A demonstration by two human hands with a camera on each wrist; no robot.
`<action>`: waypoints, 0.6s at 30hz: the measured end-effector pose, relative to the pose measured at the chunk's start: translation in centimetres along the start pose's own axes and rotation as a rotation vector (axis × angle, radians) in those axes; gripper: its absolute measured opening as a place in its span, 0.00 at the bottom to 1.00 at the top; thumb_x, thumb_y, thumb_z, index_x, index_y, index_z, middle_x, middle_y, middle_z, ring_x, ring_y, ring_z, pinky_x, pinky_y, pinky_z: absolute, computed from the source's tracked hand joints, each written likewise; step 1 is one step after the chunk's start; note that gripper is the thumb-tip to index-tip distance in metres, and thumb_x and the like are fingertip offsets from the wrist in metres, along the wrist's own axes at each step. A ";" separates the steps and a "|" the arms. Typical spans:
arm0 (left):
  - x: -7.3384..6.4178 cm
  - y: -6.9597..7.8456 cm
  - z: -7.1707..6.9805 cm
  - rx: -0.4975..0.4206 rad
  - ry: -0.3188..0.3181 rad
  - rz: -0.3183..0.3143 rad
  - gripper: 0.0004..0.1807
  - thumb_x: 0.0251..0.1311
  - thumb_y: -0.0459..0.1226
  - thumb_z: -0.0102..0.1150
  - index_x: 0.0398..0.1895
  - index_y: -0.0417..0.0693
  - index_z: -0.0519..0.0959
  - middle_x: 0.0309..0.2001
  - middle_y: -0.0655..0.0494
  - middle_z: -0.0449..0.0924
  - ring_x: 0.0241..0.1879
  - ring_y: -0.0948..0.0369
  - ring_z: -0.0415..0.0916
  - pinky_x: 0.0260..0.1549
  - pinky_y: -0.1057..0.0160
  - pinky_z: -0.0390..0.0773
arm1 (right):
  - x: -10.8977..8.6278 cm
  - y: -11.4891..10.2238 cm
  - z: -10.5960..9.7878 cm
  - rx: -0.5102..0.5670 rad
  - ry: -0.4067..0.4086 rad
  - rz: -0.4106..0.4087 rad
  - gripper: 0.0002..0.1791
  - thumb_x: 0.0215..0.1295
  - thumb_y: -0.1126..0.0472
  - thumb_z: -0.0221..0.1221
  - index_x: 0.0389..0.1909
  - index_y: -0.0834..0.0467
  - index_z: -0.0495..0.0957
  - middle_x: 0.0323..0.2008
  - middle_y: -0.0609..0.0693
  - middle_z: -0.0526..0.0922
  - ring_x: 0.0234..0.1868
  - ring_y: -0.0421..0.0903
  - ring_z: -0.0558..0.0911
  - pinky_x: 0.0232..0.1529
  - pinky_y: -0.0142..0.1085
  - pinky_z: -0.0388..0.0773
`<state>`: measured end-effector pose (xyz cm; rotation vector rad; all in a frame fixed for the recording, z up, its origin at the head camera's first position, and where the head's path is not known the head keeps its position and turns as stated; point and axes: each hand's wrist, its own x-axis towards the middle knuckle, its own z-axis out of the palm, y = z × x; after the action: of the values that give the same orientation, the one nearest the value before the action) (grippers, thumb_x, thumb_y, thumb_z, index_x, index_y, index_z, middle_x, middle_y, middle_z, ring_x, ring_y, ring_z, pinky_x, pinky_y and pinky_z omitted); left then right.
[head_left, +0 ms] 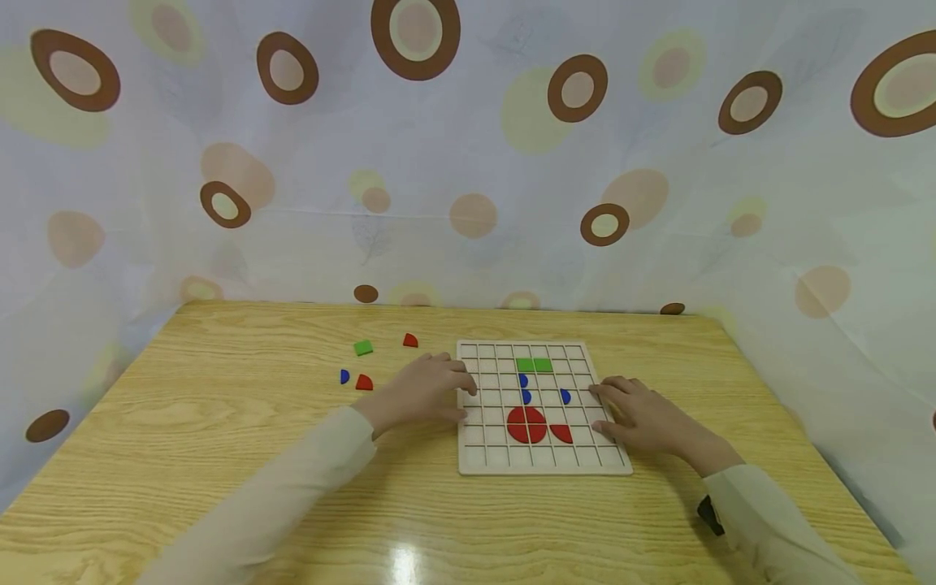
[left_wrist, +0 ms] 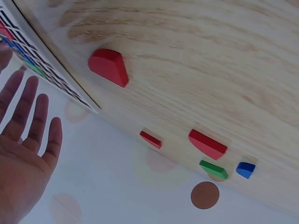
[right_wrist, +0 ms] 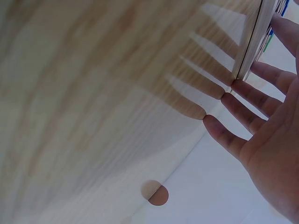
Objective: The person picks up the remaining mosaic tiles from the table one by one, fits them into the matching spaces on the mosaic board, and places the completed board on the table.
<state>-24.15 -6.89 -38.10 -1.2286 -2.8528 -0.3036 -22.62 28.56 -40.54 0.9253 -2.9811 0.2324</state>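
- The white grid board (head_left: 497, 459) lies flat on the counter (head_left: 256, 463), between the two hands; the step seems to be steadying or squaring it.
- The hands are apart, one at each side. The left hand (head_left: 420, 392) has its fingers spread and relaxed, thumb and fingertips reaching over the left edge; whether they press on it I cannot tell. The right hand (head_left: 649, 416), fingers also spread, has its thumb and forefinger over the right edge. Neither grips a piece.
- Press evenly from both sides, low on the rim; a one-sided push would probably turn the board.
- Keep it level, since a tilt could slide the green squares (head_left: 525, 365), the red circle of quarters (head_left: 517, 416), the single red quarter (head_left: 562, 434) and the blue half-discs (head_left: 566, 396) off their cells.
- Hold the fingers clear of those pieces.
- Mind the left forearm: a loose green square (head_left: 363, 348), blue half-disc (head_left: 344, 376) and red quarters (head_left: 364, 383) lie left of the board. The left wrist view shows three loose reds, the nearest (left_wrist: 110, 69) beside the board.
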 end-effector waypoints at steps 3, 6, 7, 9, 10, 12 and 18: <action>-0.7 -0.8 -0.2 -0.005 0.016 0.010 0.15 0.53 0.47 0.61 0.42 0.54 0.80 0.44 0.61 0.78 0.46 0.59 0.71 0.47 0.56 0.70 | 0.0 0.0 0.0 0.002 -0.002 0.002 0.31 0.62 0.45 0.54 0.60 0.59 0.67 0.56 0.60 0.70 0.56 0.61 0.70 0.51 0.55 0.69; -1.3 -1.5 -0.3 0.010 0.030 0.012 0.16 0.52 0.48 0.62 0.42 0.54 0.80 0.43 0.61 0.79 0.45 0.59 0.72 0.47 0.56 0.71 | -0.1 0.0 0.0 0.005 -0.002 0.006 0.31 0.62 0.45 0.54 0.60 0.59 0.67 0.57 0.60 0.70 0.56 0.61 0.70 0.51 0.55 0.69; -1.5 -1.7 -0.4 0.016 0.034 0.011 0.16 0.52 0.48 0.62 0.42 0.54 0.80 0.43 0.61 0.79 0.45 0.58 0.72 0.47 0.55 0.71 | -0.1 0.0 0.0 0.004 -0.001 0.006 0.31 0.62 0.44 0.54 0.60 0.59 0.67 0.57 0.60 0.70 0.56 0.60 0.70 0.51 0.55 0.69; -1.9 -2.3 -0.4 0.021 0.034 0.003 0.16 0.51 0.48 0.63 0.42 0.54 0.80 0.43 0.61 0.79 0.45 0.58 0.73 0.47 0.55 0.71 | -0.1 0.1 0.1 0.004 0.000 0.006 0.31 0.62 0.44 0.54 0.60 0.59 0.67 0.57 0.60 0.70 0.56 0.60 0.70 0.51 0.55 0.69; -2.1 -2.5 -0.4 0.021 0.032 -0.002 0.16 0.51 0.48 0.63 0.42 0.54 0.80 0.42 0.61 0.79 0.45 0.58 0.73 0.47 0.55 0.71 | -0.1 0.0 0.1 0.004 0.002 0.004 0.31 0.62 0.45 0.54 0.60 0.59 0.67 0.57 0.60 0.70 0.56 0.61 0.70 0.51 0.55 0.69; -2.5 -3.0 -0.3 0.021 0.032 -0.012 0.16 0.51 0.48 0.63 0.42 0.54 0.80 0.42 0.61 0.78 0.45 0.58 0.73 0.48 0.55 0.71 | -0.1 0.0 0.1 0.001 0.007 0.000 0.31 0.62 0.45 0.54 0.60 0.59 0.67 0.56 0.60 0.70 0.55 0.60 0.71 0.51 0.55 0.70; -3.4 -4.0 -0.3 0.018 0.033 -0.047 0.14 0.52 0.47 0.62 0.42 0.54 0.80 0.43 0.61 0.78 0.45 0.59 0.73 0.47 0.55 0.72 | 0.0 0.1 0.2 -0.006 0.015 -0.008 0.30 0.61 0.46 0.55 0.60 0.59 0.67 0.56 0.60 0.71 0.54 0.60 0.71 0.50 0.55 0.70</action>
<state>-24.69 -12.09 -38.85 -1.1440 -2.8532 -0.2957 -22.66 28.59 -40.76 0.9299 -2.9621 0.2296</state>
